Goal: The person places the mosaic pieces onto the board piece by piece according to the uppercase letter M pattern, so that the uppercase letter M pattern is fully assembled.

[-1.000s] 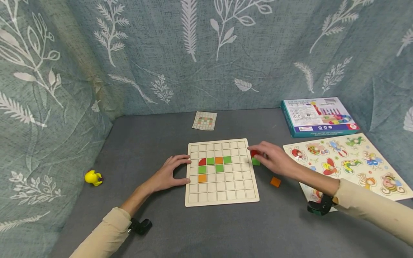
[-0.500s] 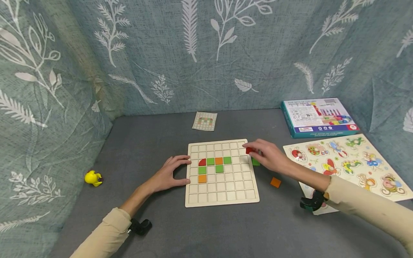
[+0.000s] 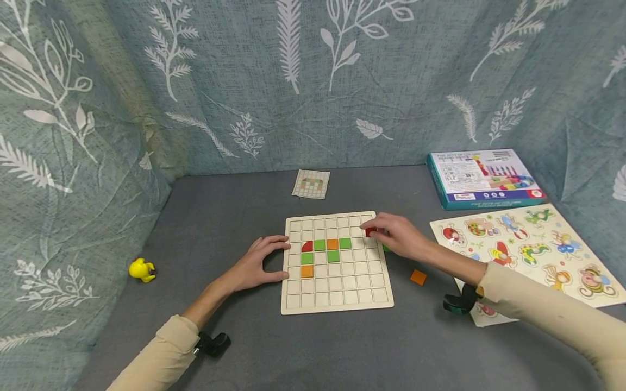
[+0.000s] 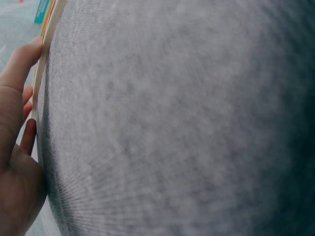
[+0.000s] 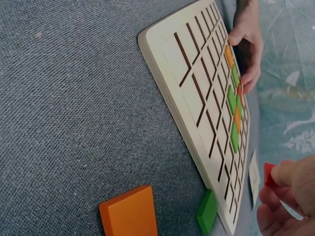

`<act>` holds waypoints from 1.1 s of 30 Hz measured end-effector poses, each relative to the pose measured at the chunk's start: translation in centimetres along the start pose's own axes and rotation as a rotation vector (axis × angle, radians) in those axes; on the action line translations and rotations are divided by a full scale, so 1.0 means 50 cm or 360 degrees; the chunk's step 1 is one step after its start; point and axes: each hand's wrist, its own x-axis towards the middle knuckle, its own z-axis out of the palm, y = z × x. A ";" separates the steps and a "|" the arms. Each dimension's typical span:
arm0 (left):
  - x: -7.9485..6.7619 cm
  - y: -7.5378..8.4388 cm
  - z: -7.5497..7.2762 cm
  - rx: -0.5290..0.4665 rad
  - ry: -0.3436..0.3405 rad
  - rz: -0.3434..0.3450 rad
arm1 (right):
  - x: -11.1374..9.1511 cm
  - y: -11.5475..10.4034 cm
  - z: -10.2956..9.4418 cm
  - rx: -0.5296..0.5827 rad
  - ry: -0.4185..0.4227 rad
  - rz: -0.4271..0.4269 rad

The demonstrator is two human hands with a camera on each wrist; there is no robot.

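Observation:
Between thumb and fingers, my right hand point(image 3: 401, 238) pinches a small red tile point(image 5: 268, 173) over the upper right of the wooden grid board point(image 3: 349, 300). My left hand point(image 3: 250, 266) touches the board's left edge, thumb and fingers spread apart. On the grid lie a rounded red tile point(image 3: 307, 247), several green tiles point(image 3: 333, 256) and orange ones, one of them point(image 3: 306, 271) lower left. Beside the board's right edge, a loose green tile point(image 5: 207, 211) is mostly hidden under my right hand in the head view. A loose orange tile point(image 3: 418, 277) lies on the table to the right.
Behind the board lies a pattern card point(image 3: 311, 184) with a coloured grid picture. A printed box point(image 3: 486, 178) sits back right, with an insect picture board point(image 3: 520, 231) in front of it, partly under my right forearm. A yellow toy duck point(image 3: 141, 270) is far left.
My right hand has lifted the red tile from beside the green one and carried it left over the board's upper right. My left hand has stayed in place.

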 end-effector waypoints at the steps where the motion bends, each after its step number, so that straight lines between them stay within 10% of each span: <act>1: 0.000 0.000 0.000 0.0001 0.0000 -0.0001 | 0.001 0.000 0.001 -0.0002 -0.0001 0.0002; 33: 0.000 0.003 0.000 0.0003 0.0003 -0.0026 | 0.020 0.002 0.037 -0.0119 -0.0104 0.0014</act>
